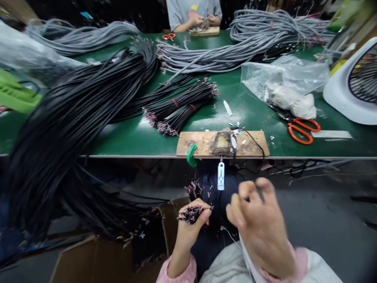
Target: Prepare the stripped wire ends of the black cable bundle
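Observation:
Low in front of my lap, my left hand [193,222] is closed around a bundle of thin black cables [191,214] with red, white and black wire ends poking up. More wire ends [194,189] show just beyond it. My right hand [256,216] is raised to the right, slightly blurred, its fingers loosely bent and apart with nothing visible in them. Above and between the hands, a light blue plastic piece [220,177] hangs on the shaft of a small motor [222,143]. The motor is fixed to a wooden board [194,141] at the table edge, beside a green clamp [191,155].
Black cables [79,98] drape over the table's left edge toward a cardboard box [85,259]. Tied cable bundles [182,106], grey cables [206,59], orange-handled scissors [303,129], a plastic bag [288,74] and a white fan [350,86] lie around. Another person's hands [203,19] work opposite.

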Demonstrator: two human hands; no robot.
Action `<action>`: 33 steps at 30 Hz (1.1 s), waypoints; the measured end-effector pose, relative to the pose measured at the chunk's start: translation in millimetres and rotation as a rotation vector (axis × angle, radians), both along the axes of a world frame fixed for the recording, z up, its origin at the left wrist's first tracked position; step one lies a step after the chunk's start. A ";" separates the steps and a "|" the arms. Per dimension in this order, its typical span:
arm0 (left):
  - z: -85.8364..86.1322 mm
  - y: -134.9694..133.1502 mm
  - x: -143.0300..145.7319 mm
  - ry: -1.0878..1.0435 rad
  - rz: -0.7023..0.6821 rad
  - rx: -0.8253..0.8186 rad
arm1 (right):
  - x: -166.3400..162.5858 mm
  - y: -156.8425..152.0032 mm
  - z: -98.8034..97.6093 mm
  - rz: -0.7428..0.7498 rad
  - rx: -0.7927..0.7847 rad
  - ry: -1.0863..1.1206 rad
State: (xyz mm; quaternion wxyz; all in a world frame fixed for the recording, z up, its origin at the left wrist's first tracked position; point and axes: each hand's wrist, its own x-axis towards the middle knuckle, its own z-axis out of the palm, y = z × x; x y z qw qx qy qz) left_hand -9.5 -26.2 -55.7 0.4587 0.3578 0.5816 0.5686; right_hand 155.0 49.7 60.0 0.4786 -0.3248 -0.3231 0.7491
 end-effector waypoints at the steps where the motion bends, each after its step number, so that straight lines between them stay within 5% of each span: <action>1: -1.6 -0.7 -0.4 0.012 -0.002 0.008 | -7.2 2.2 -16.2 -0.014 -0.030 0.028; 4: -4.9 -1.5 -0.3 0.030 0.000 0.007 | -15.6 4.0 -57.7 -0.083 -0.131 0.023; 7: -4.5 -1.0 1.1 0.035 -0.001 -0.013 | -12.5 1.8 -76.2 -0.088 -0.205 0.028; 15: 0.8 -2.0 3.4 -0.029 -0.027 0.020 | -8.0 5.4 -82.1 -0.020 -0.165 0.010; 24: 43.2 17.7 3.2 0.122 0.005 0.110 | -30.6 54.3 -79.8 0.224 0.390 -0.411; 33: 59.5 29.3 5.5 0.221 0.088 0.063 | -31.6 71.7 -77.5 0.211 0.261 -0.289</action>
